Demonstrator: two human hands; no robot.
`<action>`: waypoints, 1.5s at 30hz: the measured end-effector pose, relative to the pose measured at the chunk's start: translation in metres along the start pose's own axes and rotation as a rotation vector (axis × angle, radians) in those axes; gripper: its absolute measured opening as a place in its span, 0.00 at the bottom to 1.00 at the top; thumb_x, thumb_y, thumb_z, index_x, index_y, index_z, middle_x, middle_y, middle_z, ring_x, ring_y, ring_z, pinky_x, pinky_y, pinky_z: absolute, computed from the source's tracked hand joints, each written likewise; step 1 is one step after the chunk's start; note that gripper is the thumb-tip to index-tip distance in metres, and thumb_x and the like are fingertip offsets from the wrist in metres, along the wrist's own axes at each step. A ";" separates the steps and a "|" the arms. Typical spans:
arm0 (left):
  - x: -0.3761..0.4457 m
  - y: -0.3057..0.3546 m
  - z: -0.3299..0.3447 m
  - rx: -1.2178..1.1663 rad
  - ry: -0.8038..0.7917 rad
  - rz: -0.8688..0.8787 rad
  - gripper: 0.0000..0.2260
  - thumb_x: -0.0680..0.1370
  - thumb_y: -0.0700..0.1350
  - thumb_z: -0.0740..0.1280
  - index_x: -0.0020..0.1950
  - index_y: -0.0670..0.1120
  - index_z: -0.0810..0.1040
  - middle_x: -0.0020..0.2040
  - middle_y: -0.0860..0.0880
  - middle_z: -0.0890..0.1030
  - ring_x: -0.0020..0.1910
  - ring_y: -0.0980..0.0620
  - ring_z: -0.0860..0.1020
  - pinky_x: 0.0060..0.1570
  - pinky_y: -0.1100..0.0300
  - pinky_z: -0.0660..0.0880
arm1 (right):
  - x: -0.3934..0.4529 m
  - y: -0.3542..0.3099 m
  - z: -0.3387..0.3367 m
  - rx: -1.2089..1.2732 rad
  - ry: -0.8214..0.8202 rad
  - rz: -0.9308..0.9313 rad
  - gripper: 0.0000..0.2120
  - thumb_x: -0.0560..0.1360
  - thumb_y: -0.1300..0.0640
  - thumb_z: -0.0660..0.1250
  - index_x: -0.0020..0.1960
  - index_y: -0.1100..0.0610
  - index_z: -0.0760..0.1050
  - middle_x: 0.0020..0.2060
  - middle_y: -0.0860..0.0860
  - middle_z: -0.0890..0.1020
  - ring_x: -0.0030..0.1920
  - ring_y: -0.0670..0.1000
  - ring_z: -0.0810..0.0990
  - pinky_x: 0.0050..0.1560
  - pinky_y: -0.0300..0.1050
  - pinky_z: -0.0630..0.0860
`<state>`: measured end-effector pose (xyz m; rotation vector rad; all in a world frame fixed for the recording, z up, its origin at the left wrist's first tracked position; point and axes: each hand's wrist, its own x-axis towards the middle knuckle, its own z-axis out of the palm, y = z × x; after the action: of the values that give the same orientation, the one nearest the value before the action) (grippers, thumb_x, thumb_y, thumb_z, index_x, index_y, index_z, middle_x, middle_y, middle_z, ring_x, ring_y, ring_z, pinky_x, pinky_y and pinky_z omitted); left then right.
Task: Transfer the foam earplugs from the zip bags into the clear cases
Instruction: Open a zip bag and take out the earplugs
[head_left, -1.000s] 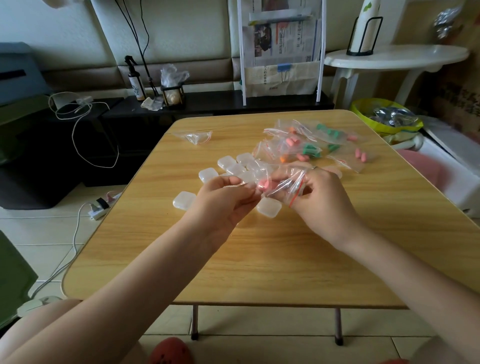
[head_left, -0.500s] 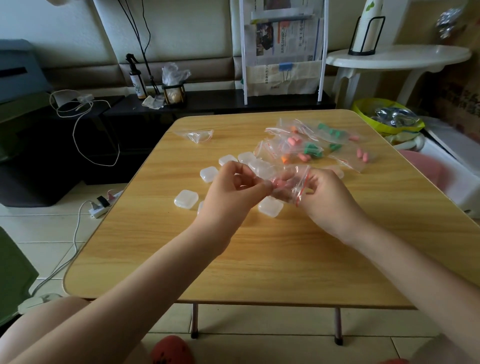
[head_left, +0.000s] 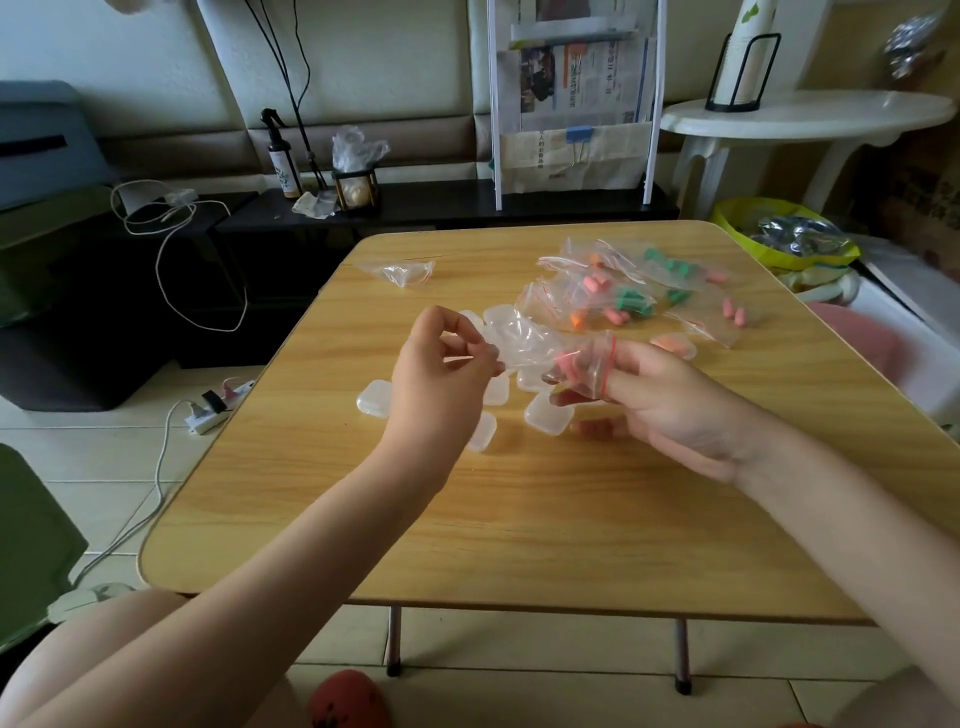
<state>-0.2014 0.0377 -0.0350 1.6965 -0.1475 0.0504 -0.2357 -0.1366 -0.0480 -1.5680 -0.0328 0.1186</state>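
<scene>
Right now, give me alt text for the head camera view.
Right hand holds a zip bag of pink earplugs above a wooden table; left hand pinches its other end. Clear cases and more filled bags lie beyond.

You are working with both forearms bare, wearing no sleeves past the elbows; your left hand (head_left: 441, 374) and right hand (head_left: 670, 405) are showing bare too, without gloves.
</scene>
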 end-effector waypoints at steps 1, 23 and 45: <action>0.002 0.000 -0.002 0.000 0.011 -0.009 0.08 0.78 0.36 0.65 0.42 0.47 0.71 0.41 0.48 0.79 0.39 0.56 0.81 0.51 0.53 0.78 | 0.000 -0.002 -0.002 0.003 -0.014 0.016 0.15 0.72 0.54 0.66 0.57 0.58 0.76 0.48 0.47 0.84 0.50 0.48 0.82 0.48 0.48 0.75; 0.073 -0.014 -0.023 0.076 0.176 -0.054 0.15 0.79 0.41 0.63 0.66 0.47 0.75 0.59 0.51 0.78 0.56 0.54 0.76 0.59 0.60 0.71 | 0.008 -0.001 -0.014 0.229 0.321 -0.022 0.08 0.78 0.68 0.56 0.44 0.58 0.67 0.34 0.53 0.72 0.29 0.47 0.67 0.31 0.40 0.62; 0.115 -0.038 -0.035 0.790 0.121 0.224 0.14 0.82 0.49 0.58 0.63 0.47 0.78 0.73 0.41 0.65 0.75 0.45 0.53 0.71 0.49 0.51 | 0.016 0.004 -0.023 0.004 0.221 0.052 0.15 0.73 0.72 0.50 0.33 0.60 0.69 0.28 0.53 0.70 0.28 0.47 0.66 0.26 0.37 0.59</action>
<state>-0.0803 0.0695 -0.0539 2.4490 -0.2471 0.4235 -0.2177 -0.1580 -0.0534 -1.5705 0.1821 -0.0140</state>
